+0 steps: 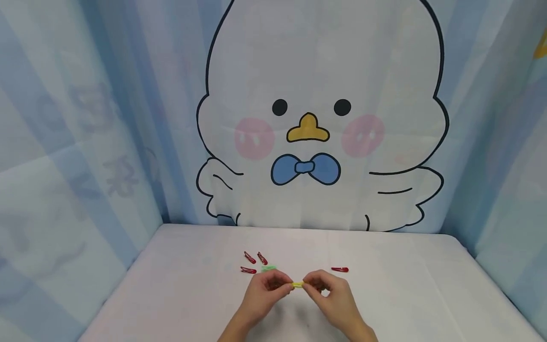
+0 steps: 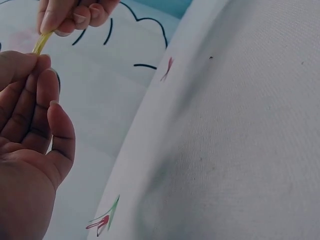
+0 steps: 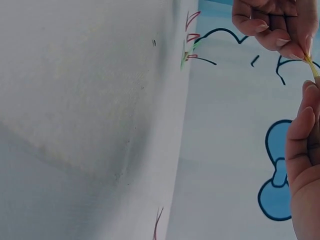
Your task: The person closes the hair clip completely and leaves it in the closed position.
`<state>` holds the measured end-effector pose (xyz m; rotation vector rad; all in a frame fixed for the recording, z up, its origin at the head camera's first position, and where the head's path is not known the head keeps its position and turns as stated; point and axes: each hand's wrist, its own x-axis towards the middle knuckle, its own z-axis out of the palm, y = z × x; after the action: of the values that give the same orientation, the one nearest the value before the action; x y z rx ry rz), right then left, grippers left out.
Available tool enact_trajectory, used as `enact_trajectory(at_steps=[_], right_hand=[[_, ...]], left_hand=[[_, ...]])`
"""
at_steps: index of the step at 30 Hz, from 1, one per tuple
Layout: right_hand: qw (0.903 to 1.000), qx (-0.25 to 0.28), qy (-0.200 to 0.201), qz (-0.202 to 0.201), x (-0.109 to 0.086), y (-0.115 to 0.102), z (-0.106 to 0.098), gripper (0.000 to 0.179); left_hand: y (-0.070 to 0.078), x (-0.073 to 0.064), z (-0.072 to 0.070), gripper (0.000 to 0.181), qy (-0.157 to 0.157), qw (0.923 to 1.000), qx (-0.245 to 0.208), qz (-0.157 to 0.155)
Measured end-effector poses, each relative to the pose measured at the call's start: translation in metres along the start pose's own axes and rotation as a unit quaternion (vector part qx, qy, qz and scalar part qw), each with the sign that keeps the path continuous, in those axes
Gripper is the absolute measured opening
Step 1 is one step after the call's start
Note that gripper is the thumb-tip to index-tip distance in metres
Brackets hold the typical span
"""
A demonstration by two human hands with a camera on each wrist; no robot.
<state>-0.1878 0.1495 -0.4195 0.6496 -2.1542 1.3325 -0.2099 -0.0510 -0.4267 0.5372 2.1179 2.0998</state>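
A slim yellow hair clip (image 1: 297,285) is stretched level between both hands above the white table. My left hand (image 1: 266,294) pinches its left end between thumb and fingertips. At the other end, my right hand (image 1: 335,299) holds it the same way, so only the middle of the clip (image 2: 42,43) shows. Just beyond the left hand lie a green hair clip (image 1: 268,268) and three red hair clips (image 1: 249,270), the green one partly behind the fingers. Another red hair clip (image 1: 339,270) lies beyond the right hand.
The white-covered table (image 1: 397,294) reaches back to a hanging curtain (image 1: 307,204) printed with a white bird in a blue bow tie. Pale blue curtains (image 1: 64,156) also hang along the left and right sides.
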Motion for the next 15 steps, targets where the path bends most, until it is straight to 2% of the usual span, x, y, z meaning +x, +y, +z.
enact_trajectory(at_steps=[6, 9, 15], right_hand=[[0.9998, 0.007, -0.002, -0.021, 0.001, -0.001, -0.002, 0.026], [0.9996, 0.005, 0.000, -0.026, 0.002, -0.003, -0.003, 0.026], [0.9987, 0.005, 0.005, -0.050, 0.002, -0.003, -0.002, 0.028]], left_hand=[[0.004, 0.000, 0.000, 0.012, -0.005, 1.0000, -0.006, 0.001], [0.005, 0.000, 0.000, 0.013, -0.004, 0.9999, -0.009, 0.009], [0.011, -0.001, -0.002, 0.015, 0.004, 1.0000, -0.006, 0.004]])
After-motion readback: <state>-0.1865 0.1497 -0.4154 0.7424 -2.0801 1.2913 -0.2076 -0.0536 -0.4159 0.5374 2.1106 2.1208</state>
